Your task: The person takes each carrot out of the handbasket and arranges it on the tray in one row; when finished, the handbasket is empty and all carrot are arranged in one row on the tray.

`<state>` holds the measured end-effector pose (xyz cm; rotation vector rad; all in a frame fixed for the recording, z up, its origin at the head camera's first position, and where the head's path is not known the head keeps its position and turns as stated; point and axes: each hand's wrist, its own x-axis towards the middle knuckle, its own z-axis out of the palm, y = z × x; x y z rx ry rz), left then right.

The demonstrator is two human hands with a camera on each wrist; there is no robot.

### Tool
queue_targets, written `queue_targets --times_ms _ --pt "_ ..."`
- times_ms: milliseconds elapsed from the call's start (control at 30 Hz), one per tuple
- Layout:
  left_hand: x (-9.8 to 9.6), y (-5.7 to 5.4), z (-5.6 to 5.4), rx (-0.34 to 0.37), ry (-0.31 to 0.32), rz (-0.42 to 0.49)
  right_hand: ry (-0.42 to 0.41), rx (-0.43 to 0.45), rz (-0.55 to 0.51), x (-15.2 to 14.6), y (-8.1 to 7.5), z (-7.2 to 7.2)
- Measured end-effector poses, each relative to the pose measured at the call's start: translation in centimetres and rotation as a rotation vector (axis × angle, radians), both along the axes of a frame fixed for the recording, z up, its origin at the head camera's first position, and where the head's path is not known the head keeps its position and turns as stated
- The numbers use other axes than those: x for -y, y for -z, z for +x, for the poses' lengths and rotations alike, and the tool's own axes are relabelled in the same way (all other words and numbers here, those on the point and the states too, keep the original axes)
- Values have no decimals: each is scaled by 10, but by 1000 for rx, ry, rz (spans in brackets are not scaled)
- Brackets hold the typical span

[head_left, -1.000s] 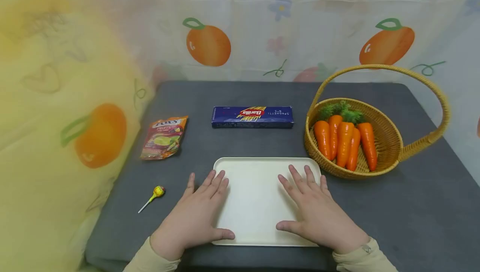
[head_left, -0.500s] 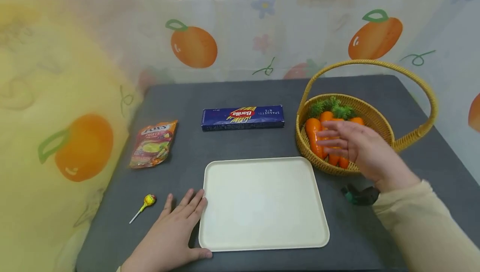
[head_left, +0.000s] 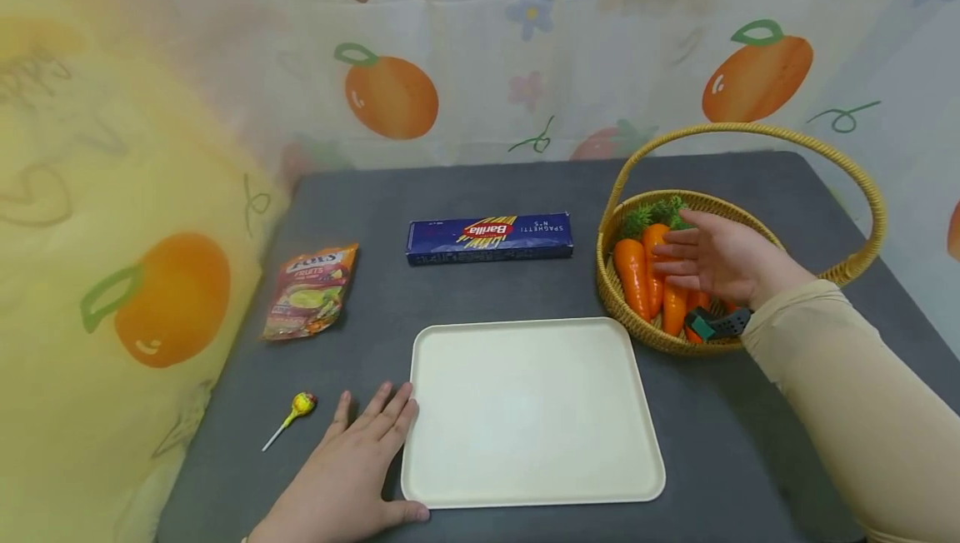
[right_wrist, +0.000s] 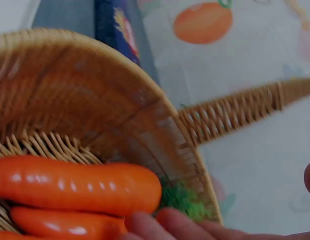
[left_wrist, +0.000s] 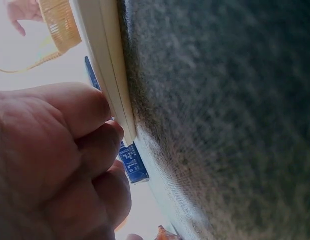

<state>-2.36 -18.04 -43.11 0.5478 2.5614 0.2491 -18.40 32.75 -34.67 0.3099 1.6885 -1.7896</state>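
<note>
My left hand (head_left: 352, 468) lies at the left edge of a cream rectangular tray (head_left: 532, 418), fingers stretched out and fingertips right at its rim. In the left wrist view its fingers (left_wrist: 102, 150) sit beside the tray's side (left_wrist: 107, 65). My right hand (head_left: 720, 258) is over a round wicker basket (head_left: 609, 293) with a tall handle, palm sideways, fingers extended and holding nothing. Several orange carrots (head_left: 632, 272) with green tops lie in the basket, partly hidden by this hand. The right wrist view shows a carrot (right_wrist: 79, 185) near the fingers.
A blue spaghetti box (head_left: 490, 239) lies behind the tray on the grey table (head_left: 360, 193). To the left are a candy bag (head_left: 311, 291) and a yellow lollipop (head_left: 292, 418). The basket's handle (head_left: 862, 185) arches high at the right. A dark band (head_left: 717, 324) circles the right wrist.
My right hand has left the tray's right side and moved up and right to the basket. The left hand has stayed by the tray. The head view has shifted slightly.
</note>
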Motion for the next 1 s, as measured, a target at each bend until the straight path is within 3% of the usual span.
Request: queue_targets --times_ms 300,700,1000 --pt "0 1 0 14 -4 -1 -91 -23 134 33 -1 -1" --pt "-1 2 -1 10 7 -7 -96 79 205 39 15 -22" --pt "-2 2 0 7 11 10 -112 70 331 47 18 -33"
